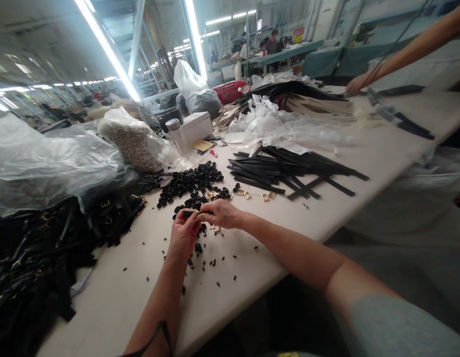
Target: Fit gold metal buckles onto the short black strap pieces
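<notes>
Close together over the table, my left hand point(184, 232) and my right hand point(224, 214) are both closed on a short black strap point(188, 213). A gold buckle point(197, 211) shows on the strap, between my fingertips. My fingers cover much of the strap. Just beyond my hands lies a heap of small black loops point(193, 181). Loose gold buckles point(245, 194) rest to the right of that heap, and another buckle point(215, 228) is under my right hand. Tiny black pieces point(214, 263) are scattered on the tabletop nearer to me.
Black straps point(256, 168) lie in a pile at right centre. Dark straps with buckles point(40, 258) fill the left side beneath clear plastic point(55, 153). A bottle point(175, 134) stands by a white box point(197, 126). Another person's hand point(358, 83) reaches in at the far right.
</notes>
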Tool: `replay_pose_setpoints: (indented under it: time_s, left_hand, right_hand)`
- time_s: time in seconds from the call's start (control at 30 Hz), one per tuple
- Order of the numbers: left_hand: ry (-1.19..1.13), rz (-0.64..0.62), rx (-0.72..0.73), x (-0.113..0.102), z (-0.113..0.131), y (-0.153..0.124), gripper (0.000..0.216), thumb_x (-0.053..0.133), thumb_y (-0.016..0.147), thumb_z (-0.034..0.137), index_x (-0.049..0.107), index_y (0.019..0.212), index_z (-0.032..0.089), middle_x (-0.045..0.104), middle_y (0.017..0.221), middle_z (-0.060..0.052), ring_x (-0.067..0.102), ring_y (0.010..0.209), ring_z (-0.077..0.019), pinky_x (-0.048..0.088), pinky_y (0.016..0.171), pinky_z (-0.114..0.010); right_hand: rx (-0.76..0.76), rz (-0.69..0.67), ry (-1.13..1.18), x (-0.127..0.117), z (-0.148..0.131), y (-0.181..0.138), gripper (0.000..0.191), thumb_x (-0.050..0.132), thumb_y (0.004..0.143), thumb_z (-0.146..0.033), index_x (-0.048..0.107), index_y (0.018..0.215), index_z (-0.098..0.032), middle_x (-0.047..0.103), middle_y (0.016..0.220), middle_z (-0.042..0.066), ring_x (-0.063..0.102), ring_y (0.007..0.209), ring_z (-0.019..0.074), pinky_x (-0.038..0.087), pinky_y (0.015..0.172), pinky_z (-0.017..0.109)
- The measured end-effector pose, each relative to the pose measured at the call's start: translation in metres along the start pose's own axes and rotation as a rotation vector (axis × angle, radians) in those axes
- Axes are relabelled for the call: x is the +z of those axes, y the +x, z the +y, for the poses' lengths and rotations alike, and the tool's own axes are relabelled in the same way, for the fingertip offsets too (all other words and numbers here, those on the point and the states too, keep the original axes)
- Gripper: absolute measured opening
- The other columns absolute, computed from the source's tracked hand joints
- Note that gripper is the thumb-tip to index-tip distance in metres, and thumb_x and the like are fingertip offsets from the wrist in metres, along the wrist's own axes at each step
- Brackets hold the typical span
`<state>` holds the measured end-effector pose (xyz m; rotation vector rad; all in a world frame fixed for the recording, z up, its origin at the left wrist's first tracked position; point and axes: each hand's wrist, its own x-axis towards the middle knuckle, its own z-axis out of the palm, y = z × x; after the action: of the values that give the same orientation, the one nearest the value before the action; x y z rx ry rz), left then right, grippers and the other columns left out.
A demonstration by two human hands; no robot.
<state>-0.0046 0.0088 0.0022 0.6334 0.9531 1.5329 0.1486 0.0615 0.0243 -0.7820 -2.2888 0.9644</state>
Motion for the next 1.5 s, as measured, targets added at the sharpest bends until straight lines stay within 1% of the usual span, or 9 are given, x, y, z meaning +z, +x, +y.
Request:
replay_pose_setpoints:
  time_s: [0.17, 0.3, 0.5, 0.6, 0.8, 0.97, 1.2, 1.4, 1.5]
  left_hand:
    - [0.045, -0.023, 0.046, 0.001, 0.003, -0.004, 0.029, 0.085, 0.060, 0.027, 0.065, 0.079, 0.017, 0.067, 0.079, 0.001, 0.063, 0.068, -0.0085, 0.051, 0.064, -0.018]
    - [0.111, -0.025, 0.081, 0.001, 0.004, -0.006, 0.030, 0.084, 0.062, 0.031, 0.068, 0.083, 0.017, 0.068, 0.079, -0.001, 0.063, 0.066, -0.0099, 0.052, 0.065, -0.020]
    - [0.139, 0.071, 0.071, -0.001, 0.006, -0.001, 0.031, 0.086, 0.057, 0.029, 0.068, 0.077, 0.014, 0.067, 0.071, 0.000, 0.060, 0.056, -0.0079, 0.051, 0.055, -0.017]
    - [0.080, 0.138, 0.067, -0.003, 0.009, 0.003, 0.033, 0.088, 0.053, 0.026, 0.067, 0.077, 0.013, 0.066, 0.069, 0.001, 0.060, 0.054, -0.0072, 0.050, 0.054, -0.016]
    - [-0.003, 0.195, 0.010, -0.003, 0.007, 0.004, 0.037, 0.089, 0.048, 0.021, 0.066, 0.076, 0.013, 0.067, 0.071, 0.000, 0.062, 0.056, -0.0084, 0.052, 0.053, -0.016]
    - [-0.029, 0.195, -0.024, 0.002, 0.001, 0.002, 0.035, 0.089, 0.048, 0.018, 0.066, 0.074, 0.013, 0.068, 0.072, -0.001, 0.063, 0.056, -0.0086, 0.053, 0.055, -0.016]
    - [-0.036, 0.188, -0.042, 0.009, 0.000, -0.004, 0.033, 0.087, 0.050, 0.018, 0.069, 0.077, 0.012, 0.070, 0.075, -0.002, 0.063, 0.058, -0.0090, 0.054, 0.058, -0.017]
    - [0.018, 0.190, -0.118, -0.005, 0.000, 0.000, 0.024, 0.082, 0.057, 0.010, 0.071, 0.079, 0.012, 0.073, 0.085, -0.005, 0.068, 0.075, -0.0174, 0.057, 0.066, -0.019]
    - [0.048, 0.209, -0.144, -0.007, 0.001, 0.004, 0.020, 0.079, 0.058, 0.007, 0.071, 0.075, 0.014, 0.072, 0.081, -0.004, 0.068, 0.072, -0.0162, 0.055, 0.064, -0.016]
  right_hand:
    - [-0.008, 0.067, -0.039, 0.000, 0.002, 0.000, 0.027, 0.055, 0.089, -0.034, 0.061, 0.073, -0.014, 0.053, 0.060, -0.003, 0.042, 0.057, 0.0069, 0.026, 0.055, 0.020]
    - [-0.020, 0.060, -0.072, -0.002, 0.000, -0.001, 0.028, 0.052, 0.091, -0.035, 0.061, 0.074, -0.015, 0.053, 0.060, -0.003, 0.042, 0.057, 0.0071, 0.026, 0.055, 0.020]
    - [0.030, -0.013, -0.069, -0.006, -0.001, 0.000, 0.018, 0.052, 0.087, -0.026, 0.065, 0.081, -0.015, 0.059, 0.065, -0.001, 0.045, 0.059, 0.0081, 0.027, 0.056, 0.020]
    - [0.064, -0.023, -0.048, -0.010, 0.001, 0.001, 0.015, 0.053, 0.084, -0.022, 0.064, 0.077, -0.015, 0.055, 0.060, -0.003, 0.043, 0.056, 0.0079, 0.027, 0.055, 0.020]
    - [-0.004, 0.095, -0.135, -0.007, 0.003, 0.001, 0.016, 0.051, 0.082, -0.019, 0.055, 0.067, -0.015, 0.046, 0.058, -0.004, 0.037, 0.056, 0.0081, 0.027, 0.055, 0.021]
    - [-0.013, 0.131, -0.137, 0.001, 0.000, 0.001, 0.017, 0.051, 0.081, -0.018, 0.052, 0.064, -0.016, 0.045, 0.057, -0.004, 0.036, 0.055, 0.0081, 0.026, 0.055, 0.021]
    - [-0.021, 0.173, -0.201, 0.002, 0.000, -0.001, 0.015, 0.051, 0.081, -0.020, 0.057, 0.067, -0.018, 0.054, 0.062, -0.001, 0.043, 0.057, 0.0099, 0.031, 0.057, 0.023]
    - [-0.012, 0.171, -0.330, -0.003, -0.003, -0.008, 0.013, 0.053, 0.083, -0.024, 0.059, 0.071, -0.022, 0.062, 0.067, 0.000, 0.052, 0.062, 0.0126, 0.037, 0.058, 0.024]
    - [0.010, 0.144, -0.298, -0.003, -0.002, -0.008, 0.010, 0.055, 0.083, -0.024, 0.062, 0.077, -0.023, 0.065, 0.072, 0.000, 0.055, 0.066, 0.0137, 0.038, 0.060, 0.024]
